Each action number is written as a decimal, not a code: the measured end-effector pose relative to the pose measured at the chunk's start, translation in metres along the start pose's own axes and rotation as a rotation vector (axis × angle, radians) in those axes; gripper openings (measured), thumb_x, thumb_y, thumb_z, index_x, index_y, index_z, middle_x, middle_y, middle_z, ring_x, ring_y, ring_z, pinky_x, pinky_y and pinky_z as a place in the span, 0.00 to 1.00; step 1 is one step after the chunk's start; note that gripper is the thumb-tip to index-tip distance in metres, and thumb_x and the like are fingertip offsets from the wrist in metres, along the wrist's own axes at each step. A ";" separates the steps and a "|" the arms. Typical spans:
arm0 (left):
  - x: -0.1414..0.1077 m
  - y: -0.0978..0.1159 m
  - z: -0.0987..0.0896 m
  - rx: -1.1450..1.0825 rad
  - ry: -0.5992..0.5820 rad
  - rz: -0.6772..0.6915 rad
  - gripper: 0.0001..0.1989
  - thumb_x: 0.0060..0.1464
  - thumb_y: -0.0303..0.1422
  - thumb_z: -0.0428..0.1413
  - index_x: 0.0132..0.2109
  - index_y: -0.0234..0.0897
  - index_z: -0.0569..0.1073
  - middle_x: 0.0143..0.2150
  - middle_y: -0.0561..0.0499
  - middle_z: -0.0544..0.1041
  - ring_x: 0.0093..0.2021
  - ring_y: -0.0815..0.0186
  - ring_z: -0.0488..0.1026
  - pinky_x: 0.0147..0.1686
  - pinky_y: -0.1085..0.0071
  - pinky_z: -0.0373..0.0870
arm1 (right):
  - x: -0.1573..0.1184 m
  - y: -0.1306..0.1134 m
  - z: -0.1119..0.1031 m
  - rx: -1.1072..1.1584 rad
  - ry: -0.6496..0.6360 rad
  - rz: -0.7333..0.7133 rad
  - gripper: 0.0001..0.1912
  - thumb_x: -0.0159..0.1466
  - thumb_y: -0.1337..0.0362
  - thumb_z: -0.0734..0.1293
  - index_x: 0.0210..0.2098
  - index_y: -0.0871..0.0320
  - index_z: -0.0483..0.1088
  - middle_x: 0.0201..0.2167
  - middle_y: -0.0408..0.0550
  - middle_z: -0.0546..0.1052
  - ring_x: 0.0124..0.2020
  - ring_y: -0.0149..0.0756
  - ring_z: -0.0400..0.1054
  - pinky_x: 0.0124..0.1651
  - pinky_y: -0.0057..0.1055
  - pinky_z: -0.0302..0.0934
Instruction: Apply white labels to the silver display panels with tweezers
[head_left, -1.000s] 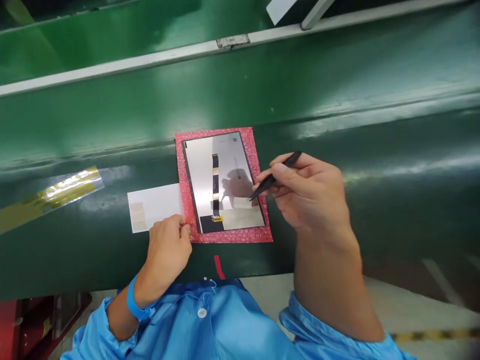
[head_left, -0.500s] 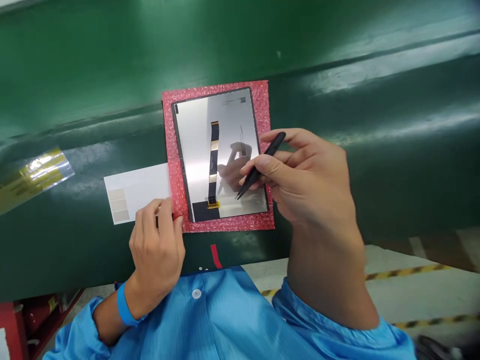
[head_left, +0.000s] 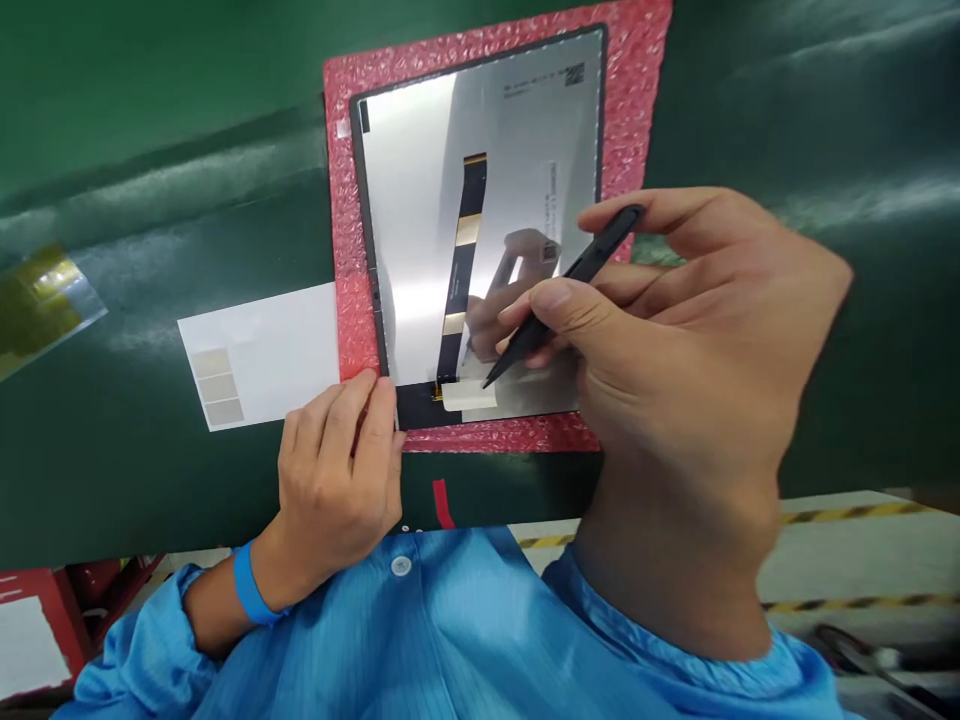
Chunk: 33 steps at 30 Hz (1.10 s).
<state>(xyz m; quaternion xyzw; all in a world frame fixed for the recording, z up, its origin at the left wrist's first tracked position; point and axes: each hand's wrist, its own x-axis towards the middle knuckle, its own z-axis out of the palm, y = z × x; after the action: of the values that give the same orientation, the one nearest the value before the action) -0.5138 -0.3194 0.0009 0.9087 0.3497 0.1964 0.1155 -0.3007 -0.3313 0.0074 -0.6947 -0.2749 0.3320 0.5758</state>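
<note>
A display panel (head_left: 409, 240), its silvery back facing up, lies on a pink bubble-wrap sheet (head_left: 634, 110). A dark flex cable (head_left: 459, 275) with gold ends runs along it. My right hand (head_left: 675, 330) is closed round black tweezers (head_left: 589, 262), whose tips meet a pale strip of tape (head_left: 469, 396) at the cable's lower end. Whether the strip is fully stuck down I cannot tell. With fingers laid down, my left hand (head_left: 341, 465) touches the panel's lower left corner and the wrap beside it.
A white card (head_left: 281, 350) bearing several beige squares lies left of the wrap. Farther left is a clear sheet with yellow strips (head_left: 49, 305). Red tape (head_left: 443, 503) marks the green table (head_left: 765, 400) near its front edge.
The view is closer. My left hand has shifted from the card and wrap edge onto the panel's corner. The pale strip now covers part of the cable's lower end, with the tweezer tips on it.
</note>
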 end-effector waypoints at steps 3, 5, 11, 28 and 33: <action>0.002 0.001 -0.002 -0.004 -0.027 0.018 0.21 0.65 0.28 0.59 0.62 0.23 0.73 0.55 0.31 0.81 0.56 0.47 0.77 0.50 0.55 0.75 | -0.002 0.000 -0.002 -0.050 -0.001 -0.037 0.16 0.65 0.67 0.79 0.49 0.51 0.73 0.29 0.40 0.79 0.29 0.41 0.79 0.22 0.25 0.69; 0.002 0.001 -0.002 -0.010 -0.038 0.023 0.21 0.65 0.29 0.59 0.62 0.23 0.73 0.55 0.31 0.81 0.56 0.47 0.77 0.50 0.55 0.75 | -0.003 0.000 -0.002 -0.086 0.000 -0.071 0.16 0.66 0.68 0.78 0.51 0.54 0.73 0.29 0.41 0.79 0.29 0.42 0.79 0.21 0.25 0.69; 0.004 0.003 -0.003 -0.035 -0.037 0.026 0.22 0.65 0.28 0.60 0.62 0.22 0.72 0.55 0.31 0.81 0.55 0.48 0.77 0.49 0.56 0.74 | -0.007 -0.006 0.004 -0.158 0.063 -0.078 0.15 0.65 0.75 0.74 0.49 0.57 0.75 0.29 0.42 0.79 0.32 0.43 0.80 0.21 0.24 0.69; 0.006 0.004 -0.003 -0.033 0.001 0.033 0.20 0.65 0.29 0.61 0.60 0.22 0.75 0.54 0.32 0.82 0.53 0.50 0.78 0.47 0.57 0.75 | -0.008 -0.007 0.006 -0.252 0.042 -0.150 0.14 0.68 0.77 0.71 0.48 0.55 0.74 0.35 0.39 0.76 0.36 0.40 0.81 0.22 0.21 0.71; 0.007 0.004 -0.004 -0.039 -0.002 0.032 0.20 0.64 0.29 0.62 0.60 0.21 0.75 0.53 0.32 0.82 0.53 0.50 0.78 0.47 0.56 0.75 | -0.009 -0.005 0.005 -0.241 0.029 -0.153 0.16 0.67 0.78 0.71 0.49 0.54 0.74 0.37 0.38 0.77 0.37 0.40 0.81 0.23 0.21 0.72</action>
<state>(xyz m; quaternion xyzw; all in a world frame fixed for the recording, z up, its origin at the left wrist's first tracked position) -0.5085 -0.3177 0.0076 0.9119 0.3313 0.2042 0.1304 -0.3097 -0.3340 0.0133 -0.7405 -0.3568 0.2415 0.5158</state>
